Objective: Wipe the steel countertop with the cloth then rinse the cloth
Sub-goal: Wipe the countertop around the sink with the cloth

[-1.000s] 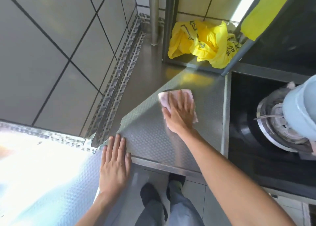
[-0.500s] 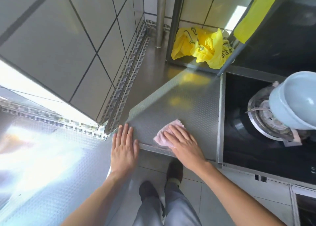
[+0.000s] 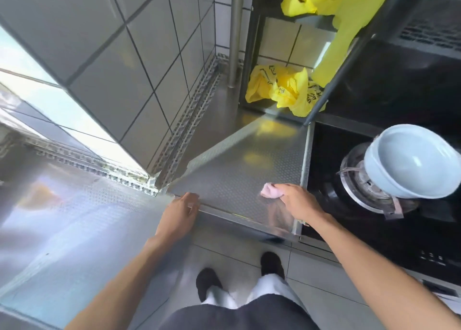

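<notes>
The steel countertop [image 3: 239, 165] has an embossed dotted surface and runs around an inner corner. A small pink cloth [image 3: 269, 190], bunched up, lies on it near the right front edge beside the stove. My right hand [image 3: 298, 201] grips the cloth with curled fingers, and most of the cloth is hidden under the hand. My left hand [image 3: 180, 213] rests on the front edge of the counter at the corner, fingers bent over the lip.
A black gas stove [image 3: 349, 229] adjoins the counter on the right, with a pale blue bowl [image 3: 414, 160] tilted on its burner. Yellow plastic bags [image 3: 282, 90] sit at the back under a dark rack. Tiled wall on the left; a steel post [image 3: 234, 30] stands behind.
My right hand slid the cloth from the middle front edge rightward to the stove side and bunched it. My left hand curled over the counter edge. The camera view tilted up.
</notes>
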Available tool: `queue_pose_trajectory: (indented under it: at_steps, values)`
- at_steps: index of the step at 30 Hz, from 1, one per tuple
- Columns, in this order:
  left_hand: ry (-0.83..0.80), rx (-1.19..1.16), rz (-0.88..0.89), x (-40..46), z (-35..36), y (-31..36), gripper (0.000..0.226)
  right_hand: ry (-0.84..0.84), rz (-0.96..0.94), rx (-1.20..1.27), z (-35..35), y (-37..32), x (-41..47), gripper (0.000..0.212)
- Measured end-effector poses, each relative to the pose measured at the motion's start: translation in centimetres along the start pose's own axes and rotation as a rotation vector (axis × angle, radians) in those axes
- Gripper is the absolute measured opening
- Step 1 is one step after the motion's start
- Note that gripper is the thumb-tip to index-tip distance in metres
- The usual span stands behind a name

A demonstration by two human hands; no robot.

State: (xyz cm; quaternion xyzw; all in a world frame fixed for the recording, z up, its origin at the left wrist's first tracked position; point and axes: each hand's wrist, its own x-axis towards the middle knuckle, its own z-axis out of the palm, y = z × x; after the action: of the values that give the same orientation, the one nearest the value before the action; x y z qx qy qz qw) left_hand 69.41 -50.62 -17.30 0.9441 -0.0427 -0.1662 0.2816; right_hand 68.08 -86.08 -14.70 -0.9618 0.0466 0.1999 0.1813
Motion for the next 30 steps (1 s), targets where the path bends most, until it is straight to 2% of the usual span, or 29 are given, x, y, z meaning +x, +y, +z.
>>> queue_pose_trajectory:
  at_steps: [3,7,10,12,16,22,25,30]
  values:
    - [0.021,-0.031,0.007,-3.7,0.6,2.4,0.015,0.002,-0.058,0.108,-1.1,1.5,-0.8,0.049]
    - [0.044,-0.103,-0.116,-9.6,2.9,6.4,0.018,-0.034,-0.177,0.326,-1.5,4.2,-2.6,0.05]
    - [0.078,-0.234,-0.243,-15.0,5.1,9.6,0.017,-0.143,-0.148,0.522,-1.5,6.1,-3.5,0.064]
    - [0.108,-0.259,-0.308,-19.0,6.4,11.6,0.013,-0.202,-0.125,0.603,-0.8,7.4,-3.7,0.057]
    - [0.262,-0.313,-0.472,-26.0,8.7,15.6,0.012,-0.321,-0.227,0.58,-1.1,8.4,-4.0,0.044]
    - [0.557,-0.449,-0.681,-34.5,15.1,21.2,0.011,-0.481,-0.477,0.533,-3.6,4.5,-7.0,0.03]
    - [0.67,-0.506,-0.767,-38.8,18.8,23.6,0.012,-0.641,-0.553,0.52,-4.7,2.4,-9.4,0.032]
    - [0.819,-0.591,-0.903,-46.9,25.1,26.7,0.013,-0.701,-0.719,0.385,-4.0,-0.4,-15.9,0.031]
